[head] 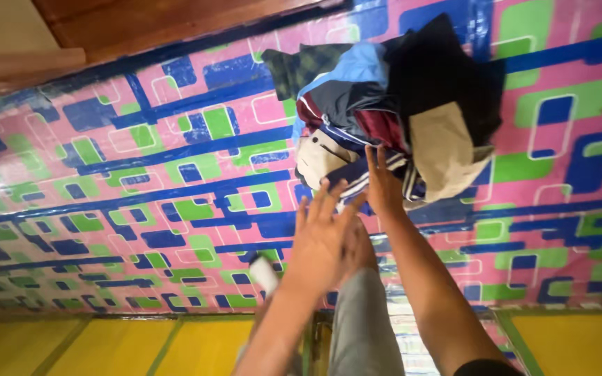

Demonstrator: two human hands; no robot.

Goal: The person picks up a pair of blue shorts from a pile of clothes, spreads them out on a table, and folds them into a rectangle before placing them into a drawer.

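Observation:
A heap of clothes (384, 104) lies on a mat patterned in pink, blue and green (141, 181); it mixes black, beige, light blue, maroon and plaid pieces. My right hand (383, 182) reaches forward with its fingers spread, the fingertips touching the near edge of the heap at a striped dark garment. My left hand (322, 233) is stretched out flat just short of the heap, fingers apart and holding nothing. A knee in grey trousers (360, 313) shows below the hands.
A wooden board (148, 21) runs along the far edge of the mat. Yellow flooring (106, 345) borders the near side. A small white object (265, 273) lies on the mat beside my left forearm.

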